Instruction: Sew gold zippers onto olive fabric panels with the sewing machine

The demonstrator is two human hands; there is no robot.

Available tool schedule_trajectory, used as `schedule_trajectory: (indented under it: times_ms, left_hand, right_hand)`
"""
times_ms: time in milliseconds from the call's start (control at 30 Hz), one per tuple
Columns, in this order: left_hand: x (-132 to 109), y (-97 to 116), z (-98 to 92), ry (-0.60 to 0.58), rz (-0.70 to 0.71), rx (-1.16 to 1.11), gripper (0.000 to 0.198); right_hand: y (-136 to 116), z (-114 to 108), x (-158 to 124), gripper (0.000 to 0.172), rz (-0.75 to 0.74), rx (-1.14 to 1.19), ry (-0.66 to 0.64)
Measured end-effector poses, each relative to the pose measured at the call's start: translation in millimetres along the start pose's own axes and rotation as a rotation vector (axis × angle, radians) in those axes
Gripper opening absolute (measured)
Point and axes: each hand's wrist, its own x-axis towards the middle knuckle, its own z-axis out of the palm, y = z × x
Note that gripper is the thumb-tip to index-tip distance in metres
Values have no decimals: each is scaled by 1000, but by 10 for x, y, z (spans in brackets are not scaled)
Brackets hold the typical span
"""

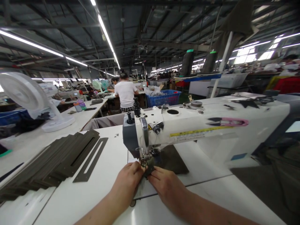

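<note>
Grip: L hand (130,178) & R hand (167,184) pinching 1 dk pc (149,170) at 1 sewing mach. (180,123)

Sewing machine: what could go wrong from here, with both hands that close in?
The left hand is right by the presser foot, so a fingertip might get caught if the sewing machine runs.
The right hand has its fingertips at the edge of a small dark piece, which could twist or slip.
The pink-handled snips rest on the machine's arm and might shake loose.
</note>
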Motion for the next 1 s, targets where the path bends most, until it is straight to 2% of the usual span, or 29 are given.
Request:
schedule_trajectory:
  times_ms: [167, 367, 567, 767, 1000]
  left_hand:
    - [-88, 51, -34, 36, 78, 26, 21]
    - [-73, 47, -32, 84, 120, 54, 25]
    - [-20, -32, 40, 73, 116, 76, 24]
    - [24, -28, 31, 24, 40, 23, 17]
    - [51, -80, 61, 42, 34, 6, 9]
  right_hand:
    - [-9, -27, -100, 24, -52, -198, 141]
    - [117, 123, -91, 34, -61, -116, 19]
    - [149, 92, 28, 32, -31, -87, 77]
    - [206, 114, 55, 30, 48, 4, 17]
    - [263, 137, 71, 27, 70, 61, -15]
